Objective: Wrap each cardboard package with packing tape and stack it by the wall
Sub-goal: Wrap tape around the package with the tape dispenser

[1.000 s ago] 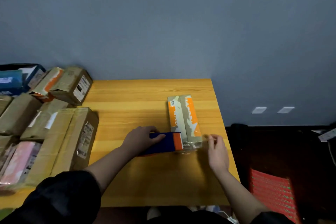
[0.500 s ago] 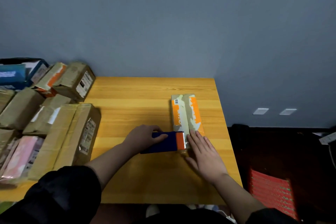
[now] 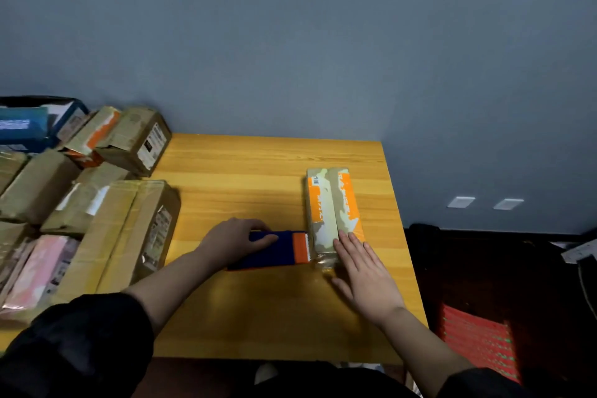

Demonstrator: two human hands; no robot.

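Observation:
A long orange and beige cardboard package (image 3: 331, 203) lies on the right part of the wooden table (image 3: 258, 178), its length running away from me. My right hand (image 3: 363, 275) presses flat on its near end with straight fingers. A dark blue tape dispenser with an orange tip (image 3: 277, 249) lies against the package's near left side. My left hand (image 3: 237, 241) grips the dispenser's body. Clear tape shines over the package's near end.
Several taped brown cardboard packages (image 3: 129, 229) are piled on the table's left side, some against the grey-blue wall (image 3: 290, 42). A pink package (image 3: 42, 268) lies at the near left. A red ridged object (image 3: 478, 339) sits on the dark floor right of the table.
My right hand moved from pinching tape off the package's near right corner to lying flat on the package's near end. My left hand kept hold of the dispenser.

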